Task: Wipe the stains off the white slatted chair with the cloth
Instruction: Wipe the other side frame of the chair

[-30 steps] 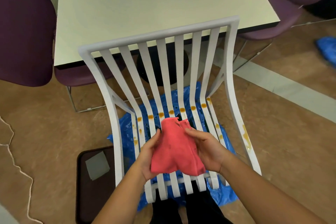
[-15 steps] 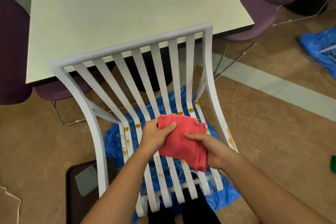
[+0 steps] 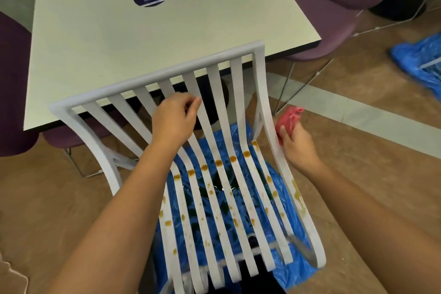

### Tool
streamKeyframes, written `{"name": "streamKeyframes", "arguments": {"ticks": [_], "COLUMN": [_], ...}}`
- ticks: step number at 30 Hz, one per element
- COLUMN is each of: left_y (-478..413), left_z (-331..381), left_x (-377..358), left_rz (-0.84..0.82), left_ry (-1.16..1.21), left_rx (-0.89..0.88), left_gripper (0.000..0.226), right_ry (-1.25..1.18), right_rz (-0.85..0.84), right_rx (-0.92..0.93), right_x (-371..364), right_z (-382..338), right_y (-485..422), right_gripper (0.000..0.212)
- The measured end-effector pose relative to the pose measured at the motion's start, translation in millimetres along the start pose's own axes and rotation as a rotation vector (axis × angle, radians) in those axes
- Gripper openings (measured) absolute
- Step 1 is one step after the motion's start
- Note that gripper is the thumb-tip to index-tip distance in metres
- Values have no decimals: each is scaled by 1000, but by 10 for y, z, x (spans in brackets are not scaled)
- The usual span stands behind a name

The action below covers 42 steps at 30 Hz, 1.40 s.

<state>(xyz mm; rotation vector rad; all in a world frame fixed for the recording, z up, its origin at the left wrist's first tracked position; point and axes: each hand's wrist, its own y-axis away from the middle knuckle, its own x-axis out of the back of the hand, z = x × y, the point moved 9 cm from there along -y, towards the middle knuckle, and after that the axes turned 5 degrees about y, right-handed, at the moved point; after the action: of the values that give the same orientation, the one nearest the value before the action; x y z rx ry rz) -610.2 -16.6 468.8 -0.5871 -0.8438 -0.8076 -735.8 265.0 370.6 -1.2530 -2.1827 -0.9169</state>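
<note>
Right grip (image 3: 297, 144) clutched bunched red cloth (image 3: 290, 117) against white slatted chair's (image 3: 167, 74) outer right rail, brown floor (image 3: 358, 150) beyond; left grip (image 3: 175, 118) curled round a back slat (image 3: 193, 83).

Chair (image 3: 152, 77) before table (image 3: 167, 31), sheet (image 3: 293, 271) under chair, cloth (image 3: 290, 117) against chair's right outer rail

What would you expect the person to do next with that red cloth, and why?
Probably slide the cloth down the chair's right rail to the orange smear: the right hand holds it at that rail, while the left hand grips the slats.
</note>
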Motion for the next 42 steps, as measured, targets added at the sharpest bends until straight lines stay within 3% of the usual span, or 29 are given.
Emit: {"name": "streamKeyframes", "arguments": {"ticks": [3, 8, 10, 13, 14, 21, 26, 31, 38, 42], "left_y": [-220, -444, -594, -796, -851, -982, -966, -964, -968, -944], "left_z": [156, 322, 246, 123, 97, 22, 46, 66, 43, 31], "left_x": [10, 135, 170, 161, 145, -28, -15, -45, -74, -66], "left_rz": [-14, 95, 118, 100, 81, 32, 63, 73, 112, 179], "left_ry": [-50, -134, -195, -333, -348, -377, -412, -429, -450, -442], "left_rx": [-123, -255, -178, -106, -97, 28, 12, 13, 8, -1], "left_gripper": [26, 27, 31, 44, 48, 75, 79, 76, 75, 75], "right_ry": [109, 330, 384, 408, 413, 187, 207, 94, 163, 167], "right_rz": [-232, -274, -235, -204, -212, -276, -456, -443, -346, -387], "right_rx": [85, 50, 36, 88, 93, -227, -272, -308, -214, -264], "right_x": [-430, -595, -557, -544, -541, -390, -632, -741, -762, -733], "right_z": [-9, 172, 202, 247, 265, 865, 1394, 1657, 1207, 695], "right_y": [-48, -116, -128, -169, -169, 161, 765, 979, 380, -128], "right_gripper": [29, 56, 47, 9, 12, 49, 29, 27, 58, 30]}}
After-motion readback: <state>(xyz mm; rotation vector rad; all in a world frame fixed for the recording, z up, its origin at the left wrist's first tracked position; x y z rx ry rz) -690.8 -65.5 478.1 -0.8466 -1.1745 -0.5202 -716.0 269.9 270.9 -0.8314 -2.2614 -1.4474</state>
